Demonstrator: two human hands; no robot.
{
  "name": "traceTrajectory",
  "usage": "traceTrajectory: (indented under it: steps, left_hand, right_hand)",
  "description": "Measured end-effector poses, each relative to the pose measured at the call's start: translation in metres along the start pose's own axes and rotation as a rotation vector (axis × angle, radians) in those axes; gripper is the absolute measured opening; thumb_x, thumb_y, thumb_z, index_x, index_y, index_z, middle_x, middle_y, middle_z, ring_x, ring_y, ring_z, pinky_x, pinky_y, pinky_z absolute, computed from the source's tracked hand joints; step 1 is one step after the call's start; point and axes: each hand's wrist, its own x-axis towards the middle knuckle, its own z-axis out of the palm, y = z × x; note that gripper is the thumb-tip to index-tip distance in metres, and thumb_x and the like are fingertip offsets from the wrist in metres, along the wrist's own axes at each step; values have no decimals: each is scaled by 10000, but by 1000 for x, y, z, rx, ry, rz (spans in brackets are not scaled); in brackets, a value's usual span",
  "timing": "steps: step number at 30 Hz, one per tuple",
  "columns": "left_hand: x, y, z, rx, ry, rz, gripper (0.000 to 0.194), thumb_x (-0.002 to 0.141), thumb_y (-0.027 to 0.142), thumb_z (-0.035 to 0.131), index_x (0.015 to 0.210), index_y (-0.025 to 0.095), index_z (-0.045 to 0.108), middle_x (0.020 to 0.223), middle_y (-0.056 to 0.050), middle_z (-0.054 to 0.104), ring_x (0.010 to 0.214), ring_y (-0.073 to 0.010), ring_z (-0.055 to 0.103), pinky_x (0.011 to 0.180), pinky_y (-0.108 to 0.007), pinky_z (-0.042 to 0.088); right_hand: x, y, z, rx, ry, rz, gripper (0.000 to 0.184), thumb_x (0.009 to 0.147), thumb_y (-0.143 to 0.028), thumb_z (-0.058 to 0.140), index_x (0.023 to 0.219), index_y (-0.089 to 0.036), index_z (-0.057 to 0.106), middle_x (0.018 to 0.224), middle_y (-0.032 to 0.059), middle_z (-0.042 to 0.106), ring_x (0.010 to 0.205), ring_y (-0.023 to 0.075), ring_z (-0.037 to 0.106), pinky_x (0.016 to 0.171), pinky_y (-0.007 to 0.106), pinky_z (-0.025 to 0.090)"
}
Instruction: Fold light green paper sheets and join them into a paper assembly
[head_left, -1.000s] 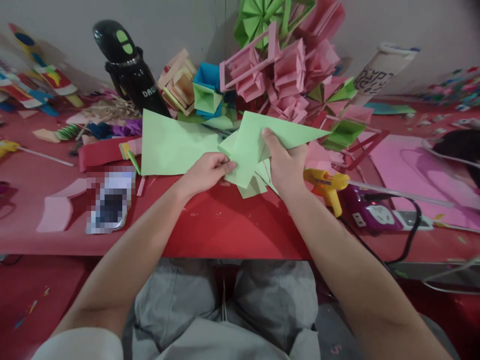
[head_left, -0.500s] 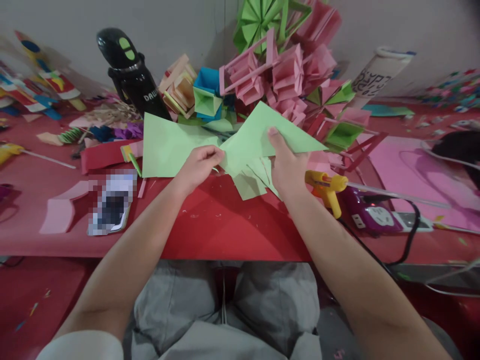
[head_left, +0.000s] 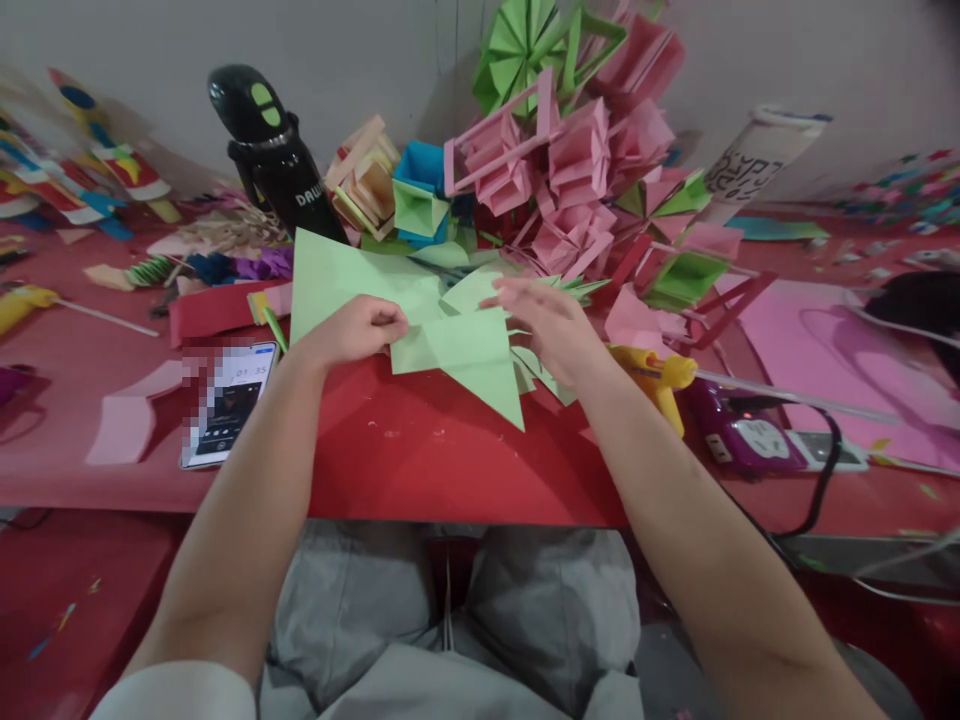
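A folded sheet of light green paper [head_left: 457, 350] hangs just above the red table, one pointed corner toward me. My left hand [head_left: 367, 328] pinches its left edge between thumb and fingers. At its right end, my right hand [head_left: 551, 325] has its fingers stretched and apart, close to the upper right corner; whether they touch it I cannot tell. A larger light green sheet [head_left: 330, 275] lies behind my left hand. Green paper offcuts [head_left: 536, 368] lie partly hidden beneath my right hand.
Folded pink paper pieces [head_left: 577, 150] are piled at the back. A black bottle [head_left: 277, 160] stands back left, a phone [head_left: 232, 400] lies left. At right are a yellow glue gun [head_left: 660, 375], a purple power strip [head_left: 750, 425] with a black cable, and pink paper [head_left: 825, 350].
The green paper has been turned and lowered toward me, its point now facing down. My right hand has loosened from its right part; my left hand has shifted left, still pinching.
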Motion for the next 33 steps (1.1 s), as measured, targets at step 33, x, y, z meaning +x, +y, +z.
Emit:
traceTrajectory:
  steps: [33]
  left_hand:
    - [1,24,33,245,152,162,211,888,308,545,825,183,702,778,-36,704,709,-173,589,659,-297,435]
  right_hand:
    - [-8,-3,9,-484,-259,85,133,739,-283,625,666,-178,661,593,-38,487,549,84,378,527,266,288]
